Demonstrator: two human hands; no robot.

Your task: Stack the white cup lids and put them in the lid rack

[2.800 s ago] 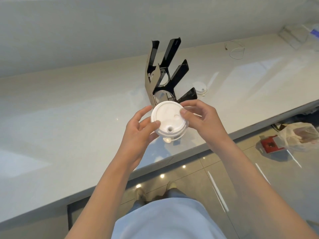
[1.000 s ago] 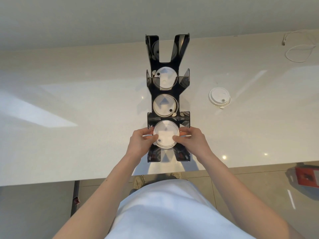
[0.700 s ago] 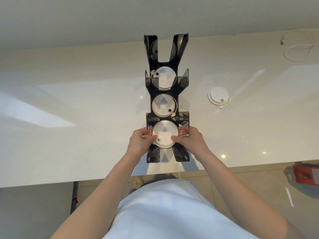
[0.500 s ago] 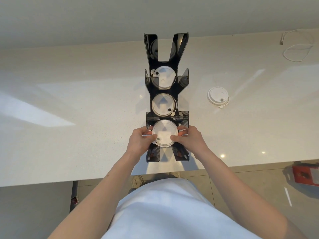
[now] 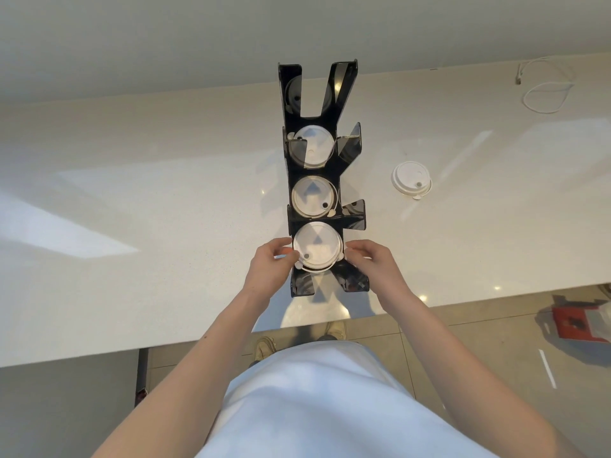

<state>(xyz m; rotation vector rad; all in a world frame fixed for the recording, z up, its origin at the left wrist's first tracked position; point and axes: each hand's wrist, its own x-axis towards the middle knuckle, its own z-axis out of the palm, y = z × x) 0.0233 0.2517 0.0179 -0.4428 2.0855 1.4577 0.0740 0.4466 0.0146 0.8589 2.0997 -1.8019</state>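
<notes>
A black lid rack (image 5: 345, 161) stands on the white counter, seen from above. A stack of white cup lids (image 5: 316, 246) sits in its nearest compartment. My left hand (image 5: 269, 271) grips the stack's left edge and my right hand (image 5: 373, 264) grips its right edge. White lids also fill the middle compartment (image 5: 314, 196) and the one behind it (image 5: 310, 146). The farthest compartment shows a dark lid. One more white lid (image 5: 411, 178) lies on the counter to the right of the rack.
The counter (image 5: 165, 209) ends close in front of the rack, with tiled floor below. A white cable (image 5: 542, 89) lies at the back right. A red and clear package (image 5: 582, 325) lies on the floor at right. A wall runs along the back.
I brought the lid stack from in front of me down into the rack's nearest compartment. Over the last second my hands and the stack have barely shifted.
</notes>
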